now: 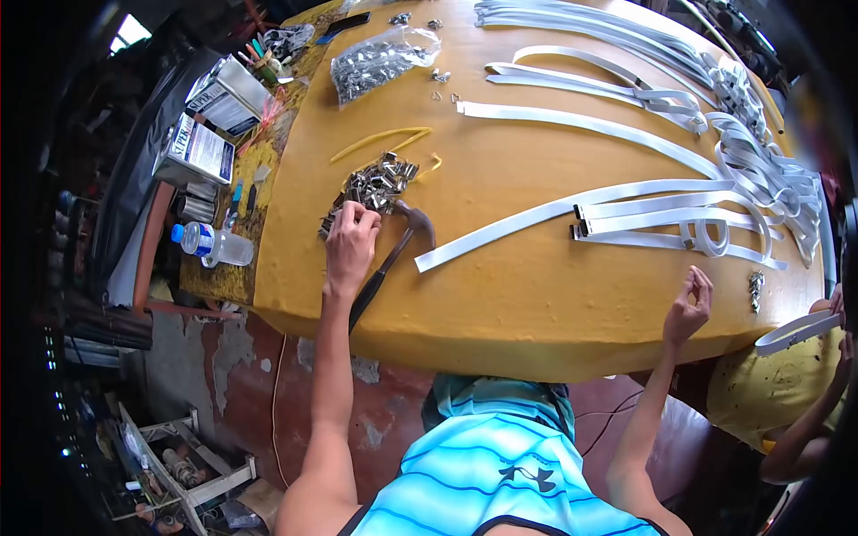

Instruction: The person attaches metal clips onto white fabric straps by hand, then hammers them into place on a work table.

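Near the left edge of the yellow table [500,313], the left hand [353,238] is positioned with bent fingers at the near side of the metal clip pile [382,185]; from where I stand, I cannot tell whether it grasps a clip. The hammer [380,276] lies just beside it, handle toward the near edge. Toward the near right corner, the right hand [688,309] is raised, fingertips drawn together, contents indeterminable.
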Action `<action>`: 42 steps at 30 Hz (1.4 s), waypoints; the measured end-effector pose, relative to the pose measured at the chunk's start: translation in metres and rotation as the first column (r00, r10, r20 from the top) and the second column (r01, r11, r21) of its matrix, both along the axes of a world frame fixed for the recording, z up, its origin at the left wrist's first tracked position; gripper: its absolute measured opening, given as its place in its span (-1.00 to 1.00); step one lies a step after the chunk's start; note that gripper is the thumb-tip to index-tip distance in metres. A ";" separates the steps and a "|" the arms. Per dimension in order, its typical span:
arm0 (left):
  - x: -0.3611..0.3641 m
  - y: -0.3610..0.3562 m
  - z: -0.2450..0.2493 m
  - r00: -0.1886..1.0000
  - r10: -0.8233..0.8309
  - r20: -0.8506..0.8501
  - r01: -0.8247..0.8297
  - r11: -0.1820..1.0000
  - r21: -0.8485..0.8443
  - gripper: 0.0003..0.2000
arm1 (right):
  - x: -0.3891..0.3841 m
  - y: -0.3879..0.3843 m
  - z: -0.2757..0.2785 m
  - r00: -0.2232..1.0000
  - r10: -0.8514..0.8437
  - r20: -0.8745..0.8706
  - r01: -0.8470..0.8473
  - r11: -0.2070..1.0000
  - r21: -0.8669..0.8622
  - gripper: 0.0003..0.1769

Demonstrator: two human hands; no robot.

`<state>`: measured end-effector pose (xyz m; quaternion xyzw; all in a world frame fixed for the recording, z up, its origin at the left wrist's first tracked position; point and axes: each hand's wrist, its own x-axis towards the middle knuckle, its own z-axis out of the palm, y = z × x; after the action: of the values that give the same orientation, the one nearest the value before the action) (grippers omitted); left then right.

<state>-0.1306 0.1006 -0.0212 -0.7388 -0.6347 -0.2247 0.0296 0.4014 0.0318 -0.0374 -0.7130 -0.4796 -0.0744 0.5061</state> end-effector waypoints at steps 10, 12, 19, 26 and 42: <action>0.098 -0.045 0.033 0.811 -0.208 0.547 0.129 0.975 0.180 -0.89 | -0.184 -0.003 0.037 0.485 0.653 -0.582 -0.769 0.635 0.072 -0.77; 0.126 -0.057 0.024 0.699 -0.258 0.667 0.188 0.966 0.177 -0.90 | -0.214 -0.001 0.039 0.396 0.647 -0.652 -0.818 0.571 0.070 -0.75; 0.167 -0.080 0.020 0.581 -0.208 0.787 0.255 0.965 0.067 -0.89 | -0.224 -0.003 0.026 0.255 0.631 -0.733 -0.797 0.566 0.210 -0.73; 0.150 -0.087 0.019 0.192 0.219 0.957 0.386 0.879 -0.279 -0.80 | -0.217 -0.005 0.022 0.222 0.597 -0.771 -0.815 0.548 0.189 -0.83; 0.045 -0.130 -0.007 0.194 0.354 0.915 0.043 0.929 -0.368 -0.80 | -0.292 0.054 0.005 0.355 0.934 -0.050 -0.888 0.320 -0.329 -0.75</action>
<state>-0.0860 -0.0290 -0.0282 -0.3574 -0.6099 -0.5292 -0.4693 0.1096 0.0856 -0.0327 -0.3780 -0.8384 0.2441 0.3076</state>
